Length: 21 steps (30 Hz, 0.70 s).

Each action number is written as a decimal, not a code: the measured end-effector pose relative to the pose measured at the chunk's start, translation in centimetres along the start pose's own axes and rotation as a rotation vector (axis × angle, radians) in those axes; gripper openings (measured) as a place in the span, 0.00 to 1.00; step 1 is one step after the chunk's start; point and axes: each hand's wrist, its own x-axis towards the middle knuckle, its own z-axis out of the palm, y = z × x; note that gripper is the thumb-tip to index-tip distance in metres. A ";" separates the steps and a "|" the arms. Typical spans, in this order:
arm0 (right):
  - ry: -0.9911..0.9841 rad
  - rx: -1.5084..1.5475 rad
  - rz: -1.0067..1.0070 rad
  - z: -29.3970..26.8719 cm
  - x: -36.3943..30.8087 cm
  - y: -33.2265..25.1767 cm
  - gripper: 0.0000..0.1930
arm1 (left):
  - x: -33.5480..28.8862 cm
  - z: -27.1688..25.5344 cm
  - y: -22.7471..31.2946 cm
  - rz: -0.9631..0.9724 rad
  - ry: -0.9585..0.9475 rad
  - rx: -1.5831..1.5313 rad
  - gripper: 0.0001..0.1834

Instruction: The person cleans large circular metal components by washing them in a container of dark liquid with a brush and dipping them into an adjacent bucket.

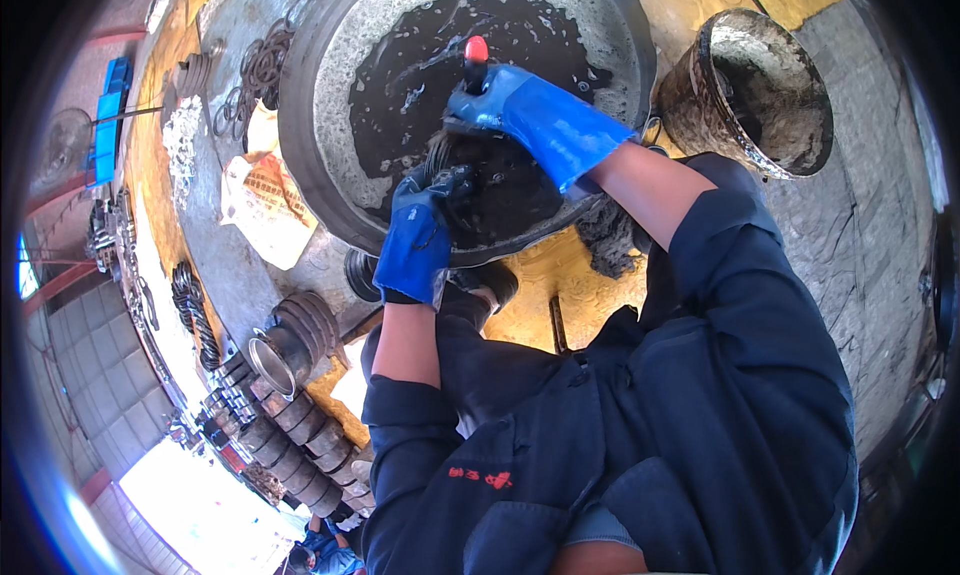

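Evidently, two blue-gloved hands work above one round basin (300, 105) of dark, foamy liquid. The left hand (419, 207) curls over the basin's near-left part, fingers bent; one cannot tell what, if anything, it grips in the murk. Beyond it, the right hand (490, 97) closes firmly around one brush (475, 72), held above the basin's middle. The brush's long axis slants from far to near: its black, red-tipped handle points toward the basin's far rim, its bristles near-left, at the left hand. One printed sack (265, 210) lies just left of the basin; one crusted bucket (690, 110) stands just right.
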 end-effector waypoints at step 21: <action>0.237 0.320 0.132 -4.4 1.0 -0.6 0.18 | 3.4 -2.1 -2.5 -0.230 -0.057 -0.380 0.15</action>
